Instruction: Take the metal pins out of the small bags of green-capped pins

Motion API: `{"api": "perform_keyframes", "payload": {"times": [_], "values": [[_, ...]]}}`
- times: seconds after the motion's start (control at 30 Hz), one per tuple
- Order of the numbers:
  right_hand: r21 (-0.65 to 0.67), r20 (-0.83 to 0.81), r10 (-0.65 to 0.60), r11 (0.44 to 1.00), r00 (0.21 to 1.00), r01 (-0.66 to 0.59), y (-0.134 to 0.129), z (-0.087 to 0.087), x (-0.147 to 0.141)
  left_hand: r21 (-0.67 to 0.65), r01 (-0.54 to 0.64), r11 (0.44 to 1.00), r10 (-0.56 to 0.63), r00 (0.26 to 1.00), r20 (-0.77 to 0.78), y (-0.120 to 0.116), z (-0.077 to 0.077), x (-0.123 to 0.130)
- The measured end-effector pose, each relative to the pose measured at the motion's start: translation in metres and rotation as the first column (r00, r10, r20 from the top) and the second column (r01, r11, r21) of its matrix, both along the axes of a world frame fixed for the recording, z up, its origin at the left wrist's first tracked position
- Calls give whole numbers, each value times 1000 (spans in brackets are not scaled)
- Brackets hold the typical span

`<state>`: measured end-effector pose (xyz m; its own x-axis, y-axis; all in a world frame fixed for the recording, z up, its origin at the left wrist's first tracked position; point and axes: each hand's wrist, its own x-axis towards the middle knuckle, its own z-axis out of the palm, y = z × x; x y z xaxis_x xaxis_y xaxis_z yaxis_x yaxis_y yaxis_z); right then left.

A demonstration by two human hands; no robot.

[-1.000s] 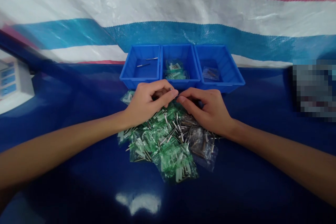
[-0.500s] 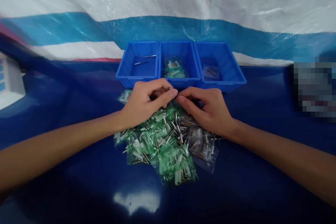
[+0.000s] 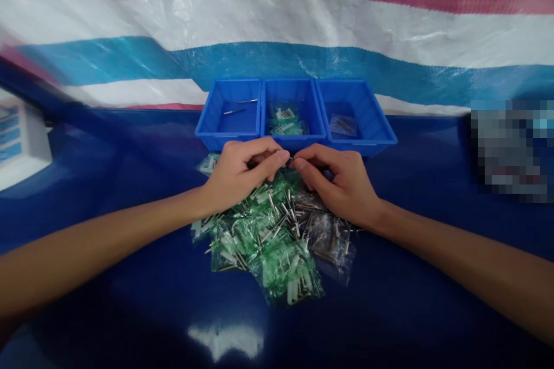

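Note:
My left hand [image 3: 246, 170] and my right hand [image 3: 341, 179] meet above the pile, fingertips pinched and almost touching. Between them shows a thin metal pin [image 3: 291, 158], its ends hidden by the fingers; it looks like a pop rivet. Below lie loose metal pins [image 3: 281, 219] of the same slim shape. They rest on green-tinted plastic bags [image 3: 281, 268] that hold white plugs and screws. On the right of the pile, under my right hand, are clear bags [image 3: 331, 242] with brownish contents.
Three blue bins stand behind the pile. The left bin [image 3: 206, 121] holds two thin pins, the middle bin [image 3: 318, 121] green bags, the right bin [image 3: 381, 127] one clear bag. A white box [image 3: 34, 144] is at far left, a striped sheet [image 3: 277, 17] behind.
The view has tilted up slightly, so the bins sit lower in it. My fingertips have parted a little, and more of the thin pin shows between them.

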<state>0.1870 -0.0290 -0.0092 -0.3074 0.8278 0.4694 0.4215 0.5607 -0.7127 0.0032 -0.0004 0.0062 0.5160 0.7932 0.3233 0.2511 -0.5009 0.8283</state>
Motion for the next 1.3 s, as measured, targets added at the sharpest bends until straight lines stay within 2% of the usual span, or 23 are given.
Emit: {"api": "perform_keyframes", "payload": {"times": [0.43, 1.03, 1.3], "values": [[-6, 0, 13, 1000, 1000, -13, 0, -2, -1, -3, 28, 1000, -28, 1000, 13, 1, -3, -3], [-7, 3, -25, 1000, 1000, 25, 0, -2, -1, -19, 0, 1000, 0, 1000, 26, 0, -2, -4], [-9, 5, -11, 1000, 1000, 11, 0, -3, -1, -6, 11, 1000, -10, 996, 87, 0, -3, -3]]}}
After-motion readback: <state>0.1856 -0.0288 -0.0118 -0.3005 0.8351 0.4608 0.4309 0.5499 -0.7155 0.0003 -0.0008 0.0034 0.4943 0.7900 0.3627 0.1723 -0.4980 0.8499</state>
